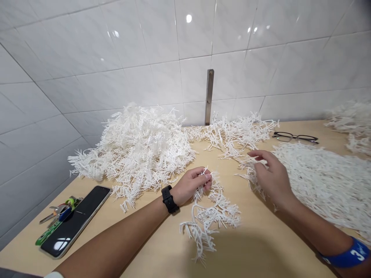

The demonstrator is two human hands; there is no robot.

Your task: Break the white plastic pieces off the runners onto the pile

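My left hand (191, 183) is closed around the top end of a strand of white spiky plastic pieces (210, 218) that trails down across the wooden table (261, 247). A black watch sits on that wrist. My right hand (271, 175) hovers over the edge of the flat white heap (321, 185) on the right, fingers curled and touching loose pieces there. A blue band is on that wrist.
A tall pile of the same white pieces (136, 146) lies at the back left, a smaller scatter (234, 133) behind the hands. A phone (74, 222) and keys (59, 212) lie at the front left. Glasses (294, 136) rest near the tiled wall.
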